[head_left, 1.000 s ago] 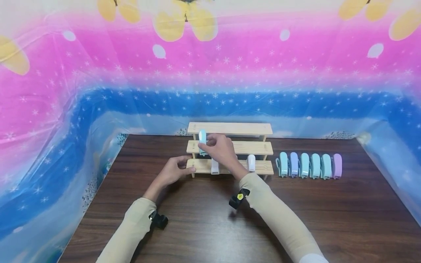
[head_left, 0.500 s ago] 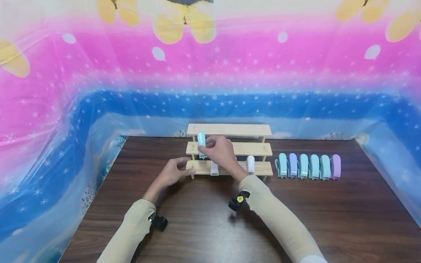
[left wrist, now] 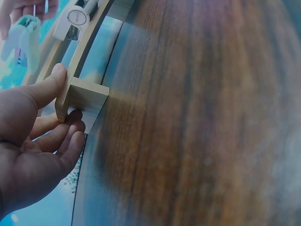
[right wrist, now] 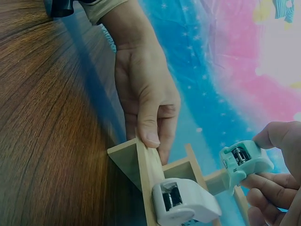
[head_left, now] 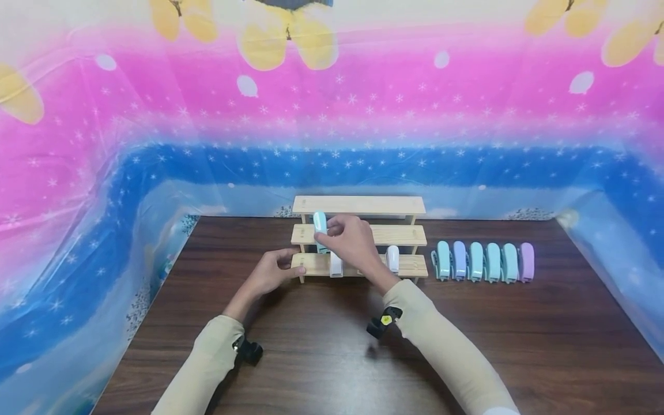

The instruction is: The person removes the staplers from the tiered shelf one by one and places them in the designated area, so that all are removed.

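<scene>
Right hand pinches teal gadget near left end of rack. Left hand clamped round left end of bottom shelf; white gadgets stand there. Pastel gadgets in row on tabletop.

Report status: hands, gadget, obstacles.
Left hand gripping lowest step. Right hand pinching teal gadget, contact with stand unclear. Possible obstacle: white gadget close by, on lowest step.

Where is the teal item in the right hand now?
In the head view, the teal item is pinched by the right hand, seen against the left end of the middle shelf, above and left of the nearest white item.
</scene>
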The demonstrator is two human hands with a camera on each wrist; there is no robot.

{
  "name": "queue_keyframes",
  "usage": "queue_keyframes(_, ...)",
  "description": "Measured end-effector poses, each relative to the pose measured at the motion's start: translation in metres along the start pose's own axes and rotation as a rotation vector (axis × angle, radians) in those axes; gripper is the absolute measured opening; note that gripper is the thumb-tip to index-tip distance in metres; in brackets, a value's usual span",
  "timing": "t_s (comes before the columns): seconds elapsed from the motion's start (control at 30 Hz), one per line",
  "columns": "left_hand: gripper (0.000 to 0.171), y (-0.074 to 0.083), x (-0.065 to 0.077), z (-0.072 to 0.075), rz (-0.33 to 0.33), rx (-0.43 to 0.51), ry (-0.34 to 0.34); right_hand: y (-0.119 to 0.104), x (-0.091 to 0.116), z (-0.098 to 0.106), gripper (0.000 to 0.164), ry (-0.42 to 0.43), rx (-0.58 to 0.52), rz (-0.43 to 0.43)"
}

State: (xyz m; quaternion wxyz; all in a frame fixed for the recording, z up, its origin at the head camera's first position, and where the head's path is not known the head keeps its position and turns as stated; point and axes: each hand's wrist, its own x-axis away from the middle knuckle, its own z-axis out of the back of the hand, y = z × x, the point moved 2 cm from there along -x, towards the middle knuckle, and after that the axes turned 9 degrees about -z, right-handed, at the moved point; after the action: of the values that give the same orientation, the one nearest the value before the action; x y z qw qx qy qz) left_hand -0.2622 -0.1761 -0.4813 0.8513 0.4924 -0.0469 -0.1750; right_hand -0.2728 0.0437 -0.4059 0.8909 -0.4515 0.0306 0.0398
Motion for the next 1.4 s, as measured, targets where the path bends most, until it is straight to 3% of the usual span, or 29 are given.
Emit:
queue_keyframes(0.87, 0.057, -0.004, -0.001, 0.0, -0.012, -0.003, 0.014, 0.018, 0.016, 0.051, 0.035, 0.035, -0.027, -0.026)
queue_keyframes(1.4, 0.058, -0.001, 0.0, -0.001, 0.01, 0.021, 0.005, 0.034, 0.02, 0.079, 0.037, 0.112, -0.016, -0.049)
